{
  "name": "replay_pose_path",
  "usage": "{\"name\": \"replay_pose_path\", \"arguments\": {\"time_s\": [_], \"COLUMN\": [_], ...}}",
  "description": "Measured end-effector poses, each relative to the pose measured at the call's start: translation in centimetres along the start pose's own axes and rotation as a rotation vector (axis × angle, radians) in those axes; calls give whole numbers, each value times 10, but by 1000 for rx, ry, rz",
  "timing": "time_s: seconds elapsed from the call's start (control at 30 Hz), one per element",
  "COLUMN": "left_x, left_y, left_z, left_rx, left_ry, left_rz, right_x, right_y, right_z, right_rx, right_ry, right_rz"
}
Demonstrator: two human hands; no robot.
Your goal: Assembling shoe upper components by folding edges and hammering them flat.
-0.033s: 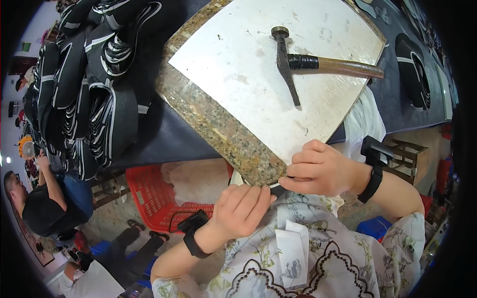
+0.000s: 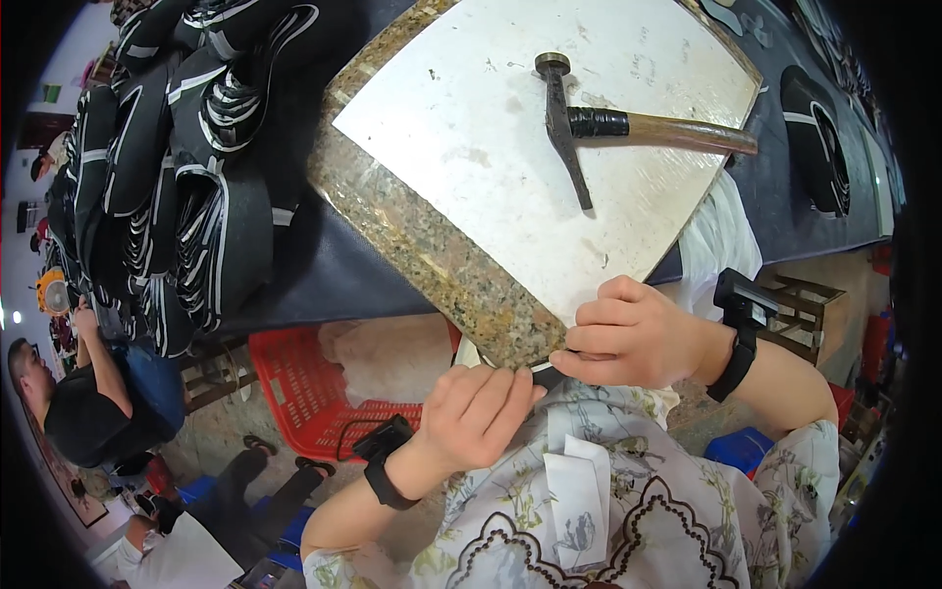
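Note:
A granite slab (image 2: 422, 245) topped with a pale sheet (image 2: 510, 147) lies on a dark table. On the sheet rests a hammer (image 2: 589, 123) with a wooden handle. At the slab's near corner, my right hand (image 2: 638, 339) is curled and pinches a small dark piece (image 2: 546, 374) against the slab's edge. My left hand (image 2: 481, 412) sits just below it with its fingers closed on the same piece. Most of the piece is hidden by the fingers. Both wrists wear black bands.
Black shoe uppers with white stripes (image 2: 186, 196) are piled on the table's left. Another black piece (image 2: 814, 147) lies at the right. Below the table stand a red basket (image 2: 314, 388) and a wooden stool (image 2: 800, 294). A seated person (image 2: 83, 402) works at the far left.

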State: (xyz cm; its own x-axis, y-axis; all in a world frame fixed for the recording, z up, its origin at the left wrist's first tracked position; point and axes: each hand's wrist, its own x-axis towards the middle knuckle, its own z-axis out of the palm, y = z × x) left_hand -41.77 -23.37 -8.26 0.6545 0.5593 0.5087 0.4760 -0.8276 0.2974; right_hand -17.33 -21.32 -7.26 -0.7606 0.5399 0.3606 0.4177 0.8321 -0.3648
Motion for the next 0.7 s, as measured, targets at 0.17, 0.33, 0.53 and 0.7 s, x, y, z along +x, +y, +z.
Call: {"name": "replay_pose_path", "arguments": {"time_s": [0.17,0.33,0.53,0.7], "left_x": [-6,-8,-11,-7], "left_y": [4,6,10,16], "left_z": [6,8,10,5], "left_rx": [25,7,-81,122], "left_ry": [93,90,122,13], "left_rz": [-11,-57,-177,-89], "right_x": [6,2,8,9], "right_y": [-2,-2,0,22], "right_z": [-4,-1,-9,-23], "right_rx": [-26,0,-57,82], "right_ry": [-19,-41,-102,176], "right_rz": [0,55,-14,212]}}
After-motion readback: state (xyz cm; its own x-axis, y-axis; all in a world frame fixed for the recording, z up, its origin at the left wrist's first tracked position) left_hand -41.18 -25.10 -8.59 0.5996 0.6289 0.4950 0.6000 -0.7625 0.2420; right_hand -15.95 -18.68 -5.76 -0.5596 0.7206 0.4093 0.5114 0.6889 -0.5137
